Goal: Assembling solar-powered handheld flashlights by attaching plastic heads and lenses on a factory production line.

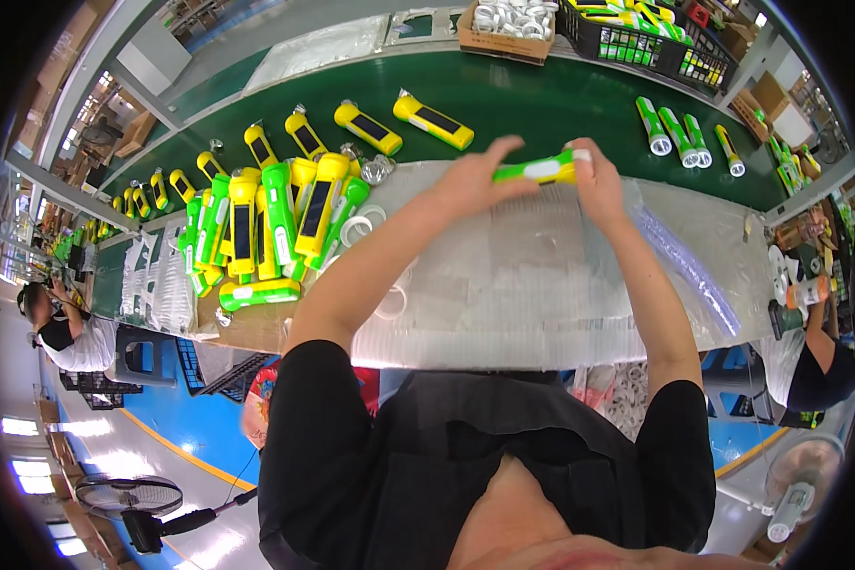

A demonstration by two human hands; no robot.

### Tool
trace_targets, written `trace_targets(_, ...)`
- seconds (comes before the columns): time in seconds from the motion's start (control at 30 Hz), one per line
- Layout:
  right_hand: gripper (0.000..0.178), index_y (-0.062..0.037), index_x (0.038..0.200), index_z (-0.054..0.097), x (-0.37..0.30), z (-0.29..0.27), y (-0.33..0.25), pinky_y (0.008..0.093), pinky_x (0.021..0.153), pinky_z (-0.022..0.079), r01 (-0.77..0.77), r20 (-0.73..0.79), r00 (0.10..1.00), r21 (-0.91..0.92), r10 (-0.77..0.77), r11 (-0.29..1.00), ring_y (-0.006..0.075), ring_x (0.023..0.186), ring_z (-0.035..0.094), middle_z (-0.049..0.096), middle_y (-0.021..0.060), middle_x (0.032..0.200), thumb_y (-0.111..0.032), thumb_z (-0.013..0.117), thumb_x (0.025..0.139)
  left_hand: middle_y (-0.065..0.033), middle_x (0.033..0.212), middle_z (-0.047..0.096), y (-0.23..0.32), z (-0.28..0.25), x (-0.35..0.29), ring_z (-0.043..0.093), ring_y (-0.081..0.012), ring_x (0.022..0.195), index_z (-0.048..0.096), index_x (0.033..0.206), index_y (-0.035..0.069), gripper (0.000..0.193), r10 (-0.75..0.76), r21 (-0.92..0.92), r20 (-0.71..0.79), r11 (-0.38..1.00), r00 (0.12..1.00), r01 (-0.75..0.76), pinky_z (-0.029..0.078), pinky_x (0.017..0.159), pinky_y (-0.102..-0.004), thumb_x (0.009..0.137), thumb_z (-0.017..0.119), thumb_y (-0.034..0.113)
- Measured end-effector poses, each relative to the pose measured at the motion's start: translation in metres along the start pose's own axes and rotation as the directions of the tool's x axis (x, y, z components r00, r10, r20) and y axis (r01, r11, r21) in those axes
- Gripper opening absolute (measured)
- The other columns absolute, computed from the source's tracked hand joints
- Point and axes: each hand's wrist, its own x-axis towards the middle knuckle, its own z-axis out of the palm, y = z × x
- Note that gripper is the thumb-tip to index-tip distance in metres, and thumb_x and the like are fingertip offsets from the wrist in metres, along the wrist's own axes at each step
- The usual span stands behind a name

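A green and yellow flashlight (544,170) with a white patch on its side lies crosswise between my hands, above the far part of the worktop. My right hand (599,187) is closed around its right end, where a white part shows at the fingers. At the other end, my left hand (475,180) has its fingers and thumb spread apart, one above and one below the flashlight. Whether the left palm touches it I cannot tell. Left of my left forearm lies a pile of yellow and green flashlights (242,228), several with dark panels.
White rings (354,229) lie beside the pile. Yellow flashlights (433,121) and green ones (670,131) stand along the green conveyor belt (560,100). Beyond are a cardboard box (503,47) of white rings and a black crate (627,43). Bubble wrap (689,271) lies right.
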Motion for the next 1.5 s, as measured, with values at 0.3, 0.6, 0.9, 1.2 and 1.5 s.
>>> trace_targets(0.3,0.05,-0.0122,0.131,0.051,0.074,-0.038,0.116,0.0476,0.091,0.048,-0.202,-0.176,0.979,-0.792,0.102,0.576,0.04,0.112,0.057,0.058,0.0182,0.123,-0.039,0.06,0.089,-0.0154,0.106,0.069,-0.078,-0.012,0.046,0.067,-0.0316,0.094,0.054,0.132,0.021,0.059,-0.569,0.32,0.066,0.79,0.82,0.523,0.052,0.085,-0.0378,0.09,0.052,0.061)
trace_targets(0.6,0.054,-0.004,0.111,0.061,0.003,0.019,-0.034,0.0322,0.072,0.054,-0.781,0.686,0.577,0.307,0.442,0.544,0.0188,0.078,0.065,0.066,0.0116,0.091,-0.052,0.065,0.088,-0.006,0.088,0.063,0.041,0.006,-0.032,0.061,-0.0161,0.07,0.057,0.116,0.014,0.034,-0.194,-0.388,0.137,0.892,0.971,0.233,0.049,0.064,-0.0278,0.088,0.071,0.027)
trace_targets(0.9,0.044,-0.0057,0.107,0.055,-0.113,-0.012,-0.106,0.0304,0.062,0.049,-0.759,0.726,0.641,0.551,0.25,0.348,0.0158,0.068,0.061,0.061,0.0069,0.08,-0.04,0.07,0.083,-0.0125,0.093,0.066,0.111,-0.037,-0.089,0.065,-0.0257,0.078,0.065,0.108,0.009,0.022,0.149,-0.156,0.003,0.977,0.989,-0.146,0.051,0.066,-0.034,0.09,0.066,0.023)
trace_targets(1.2,0.059,-0.0039,0.118,0.047,-0.155,-0.029,-0.139,0.0296,0.069,0.048,-0.661,0.796,0.604,0.519,-0.025,0.542,0.0162,0.072,0.061,0.059,0.0078,0.09,-0.047,0.069,0.085,-0.0047,0.085,0.069,0.097,-0.033,-0.101,0.063,-0.0116,0.08,0.071,0.105,0.003,0.032,-0.075,-0.554,0.333,0.791,0.94,0.26,0.051,0.075,-0.0298,0.099,0.055,0.03)
trace_targets(1.5,0.048,-0.001,0.13,0.041,-0.175,-0.009,-0.139,0.0305,0.071,0.051,-0.602,0.598,0.787,0.692,0.15,0.398,0.0163,0.079,0.061,0.058,0.0091,0.101,-0.033,0.057,0.098,-0.0108,0.112,0.065,0.128,-0.001,-0.124,0.057,-0.0316,0.112,0.063,0.115,0.005,0.034,0.28,-0.362,-0.121,0.881,0.952,-0.305,0.034,0.1,-0.0442,0.1,0.039,0.025)
